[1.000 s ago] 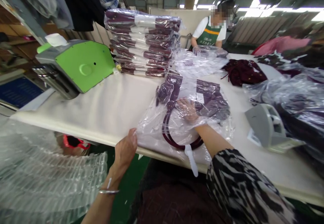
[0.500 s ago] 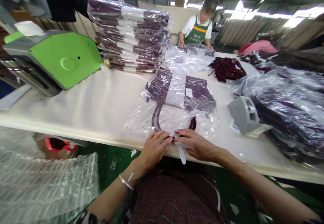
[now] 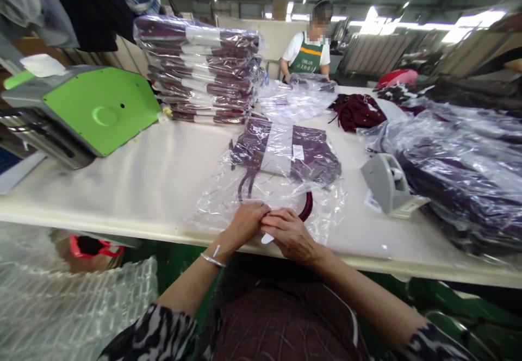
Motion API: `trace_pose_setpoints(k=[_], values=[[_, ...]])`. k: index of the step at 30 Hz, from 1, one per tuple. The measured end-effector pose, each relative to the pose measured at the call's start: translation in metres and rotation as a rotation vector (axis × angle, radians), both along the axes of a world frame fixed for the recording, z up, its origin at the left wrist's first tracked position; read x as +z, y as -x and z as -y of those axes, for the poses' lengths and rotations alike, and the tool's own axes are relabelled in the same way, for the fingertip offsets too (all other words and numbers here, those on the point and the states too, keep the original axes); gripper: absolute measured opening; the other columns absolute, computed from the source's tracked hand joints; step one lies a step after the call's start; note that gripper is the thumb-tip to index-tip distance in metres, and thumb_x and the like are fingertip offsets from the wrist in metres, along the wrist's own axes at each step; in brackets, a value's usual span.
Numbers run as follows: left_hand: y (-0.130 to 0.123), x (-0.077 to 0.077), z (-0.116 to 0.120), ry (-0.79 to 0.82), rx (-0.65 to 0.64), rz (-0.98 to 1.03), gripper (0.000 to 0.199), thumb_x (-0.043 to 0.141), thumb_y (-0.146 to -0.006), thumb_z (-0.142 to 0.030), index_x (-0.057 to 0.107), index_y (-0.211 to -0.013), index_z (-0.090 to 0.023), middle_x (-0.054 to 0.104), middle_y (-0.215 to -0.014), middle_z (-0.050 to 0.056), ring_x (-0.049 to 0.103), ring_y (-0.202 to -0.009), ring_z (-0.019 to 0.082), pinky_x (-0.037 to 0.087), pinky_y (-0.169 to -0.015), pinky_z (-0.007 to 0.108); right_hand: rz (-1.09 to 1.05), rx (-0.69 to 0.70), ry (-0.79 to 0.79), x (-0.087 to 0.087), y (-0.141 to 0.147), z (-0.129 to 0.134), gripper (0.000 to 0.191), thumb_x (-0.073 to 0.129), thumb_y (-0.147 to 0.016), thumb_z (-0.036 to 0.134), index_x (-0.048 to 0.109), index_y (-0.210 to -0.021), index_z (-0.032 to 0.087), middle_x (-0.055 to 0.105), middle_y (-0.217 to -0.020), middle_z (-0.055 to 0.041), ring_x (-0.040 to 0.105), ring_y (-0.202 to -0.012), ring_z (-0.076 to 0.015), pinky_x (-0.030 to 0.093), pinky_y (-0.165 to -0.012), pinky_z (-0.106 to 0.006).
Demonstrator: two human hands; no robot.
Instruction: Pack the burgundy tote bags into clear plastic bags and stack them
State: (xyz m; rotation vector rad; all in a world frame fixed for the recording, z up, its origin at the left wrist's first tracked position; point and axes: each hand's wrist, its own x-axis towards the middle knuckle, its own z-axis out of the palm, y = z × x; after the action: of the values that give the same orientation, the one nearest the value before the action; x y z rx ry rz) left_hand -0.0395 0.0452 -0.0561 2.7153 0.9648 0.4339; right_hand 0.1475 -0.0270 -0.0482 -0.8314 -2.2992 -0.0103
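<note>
A dark purple bag [image 3: 312, 141] with a white paper band [image 3: 277, 149] lies inside a clear plastic sleeve [image 3: 212, 200] at the table's front. Its dark red handle [image 3: 308, 206] curves towards me within the plastic. At the near end of the sleeve, my left hand [image 3: 248, 221] has its fingers curled on the handle end. Touching it, my right hand [image 3: 290, 233] is closed at the same spot, and a white strip [image 3: 267, 238] sticks out under its fingers. What lies between the fingertips is largely hidden.
A green and grey machine [image 3: 101, 108] stands left of a tall stack of wrapped bags [image 3: 204, 73]. To the right are a grey tape dispenser [image 3: 389, 184] and a plastic-covered pile [image 3: 460, 176]. Across the table [image 3: 134, 187], a person in a green apron [image 3: 305, 59] works.
My right hand has moved left against my left hand, and its fingers have curled in. The white strip has shifted left and shows less. The view has tilted slightly.
</note>
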Motion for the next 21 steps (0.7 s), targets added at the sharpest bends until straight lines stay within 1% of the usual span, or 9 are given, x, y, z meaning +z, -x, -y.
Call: trace_pose_setpoints(k=[2,4,6,8,12,15,18,20,21], values=[[-0.001,-0.002,0.000,0.054,-0.019,0.077,0.011,0.060,-0.094,-0.020,0.070,-0.098,-0.016,0.071,-0.092,0.006,0.065,-0.089,0.020,0.047,-0.085,0.031,-0.044,-0.054,0.006,0.000,-0.005,-0.008,0.032,0.052,-0.096,0.018,0.070,-0.122,0.024,0.071,-0.117,-0.0084,0.059,-0.109,-0.0226,0.047,-0.095,-0.041],[0.001,-0.001,0.004,0.087,-0.037,0.147,0.020,0.066,-0.092,-0.029,0.069,-0.107,-0.016,0.072,-0.101,0.008,0.065,-0.098,0.022,0.048,-0.091,0.034,-0.116,-0.164,0.080,0.002,-0.010,-0.020,0.029,0.053,-0.096,0.021,0.075,-0.115,0.025,0.071,-0.103,-0.0087,0.060,-0.098,-0.0223,0.048,-0.090,-0.040],[0.001,0.003,0.009,0.130,-0.054,0.198,0.040,0.074,-0.087,-0.039,0.066,-0.120,-0.017,0.072,-0.113,0.009,0.064,-0.108,0.024,0.047,-0.097,0.038,-0.209,-0.272,0.237,0.007,-0.011,-0.032,0.025,0.056,-0.097,0.028,0.080,-0.102,0.025,0.068,-0.087,-0.0070,0.060,-0.088,-0.0216,0.050,-0.084,-0.038],[-0.005,0.008,0.013,0.179,-0.042,0.217,0.048,0.076,-0.084,-0.047,0.066,-0.122,-0.019,0.073,-0.117,0.008,0.066,-0.109,0.025,0.048,-0.098,0.037,-0.298,-0.317,0.440,0.015,-0.009,-0.041,0.027,0.058,-0.096,0.036,0.081,-0.090,0.023,0.068,-0.081,-0.0063,0.062,-0.087,-0.0216,0.051,-0.083,-0.036],[-0.028,0.009,0.017,0.227,0.099,0.182,0.032,0.067,-0.091,-0.047,0.076,-0.099,-0.018,0.077,-0.101,0.009,0.070,-0.095,0.024,0.051,-0.086,0.034,-0.374,-0.250,0.760,0.024,-0.001,-0.047,0.032,0.057,-0.094,0.043,0.081,-0.091,0.023,0.076,-0.092,-0.0054,0.068,-0.094,-0.0224,0.052,-0.089,-0.035],[-0.040,0.002,0.020,0.179,0.170,0.180,0.022,0.063,-0.095,-0.035,0.076,-0.090,-0.018,0.078,-0.092,0.008,0.071,-0.090,0.023,0.049,-0.091,0.038,-0.388,-0.253,0.921,0.022,-0.002,-0.045,0.038,0.052,-0.095,0.047,0.081,-0.098,0.022,0.077,-0.091,-0.0046,0.070,-0.088,-0.0224,0.054,-0.082,-0.033],[-0.040,-0.005,0.025,0.100,0.204,0.230,0.014,0.061,-0.095,-0.026,0.073,-0.093,-0.018,0.077,-0.094,0.007,0.070,-0.097,0.024,0.047,-0.098,0.043,-0.420,-0.284,0.970,0.016,-0.009,-0.049,0.042,0.051,-0.094,0.050,0.080,-0.098,0.021,0.078,-0.094,-0.0050,0.070,-0.092,-0.0237,0.054,-0.084,-0.034],[-0.036,-0.008,0.028,0.081,0.204,0.262,0.015,0.061,-0.095,-0.024,0.068,-0.106,-0.017,0.076,-0.100,0.007,0.070,-0.098,0.023,0.050,-0.095,0.040,-0.428,-0.312,0.952,0.012,-0.016,-0.054,0.043,0.051,-0.093,0.052,0.080,-0.096,0.021,0.078,-0.096,-0.0051,0.070,-0.094,-0.0240,0.053,-0.088,-0.035],[-0.033,-0.010,0.028,0.077,0.186,0.269,0.021,0.061,-0.094,-0.023,0.064,-0.115,-0.016,0.075,-0.104,0.007,0.070,-0.098,0.023,0.051,-0.092,0.039,-0.430,-0.326,0.947,0.011,-0.019,-0.058,0.043,0.052,-0.092,0.053,0.080,-0.095,0.020,0.078,-0.096,-0.0051,0.070,-0.093,-0.0239,0.053,-0.088,-0.035]])
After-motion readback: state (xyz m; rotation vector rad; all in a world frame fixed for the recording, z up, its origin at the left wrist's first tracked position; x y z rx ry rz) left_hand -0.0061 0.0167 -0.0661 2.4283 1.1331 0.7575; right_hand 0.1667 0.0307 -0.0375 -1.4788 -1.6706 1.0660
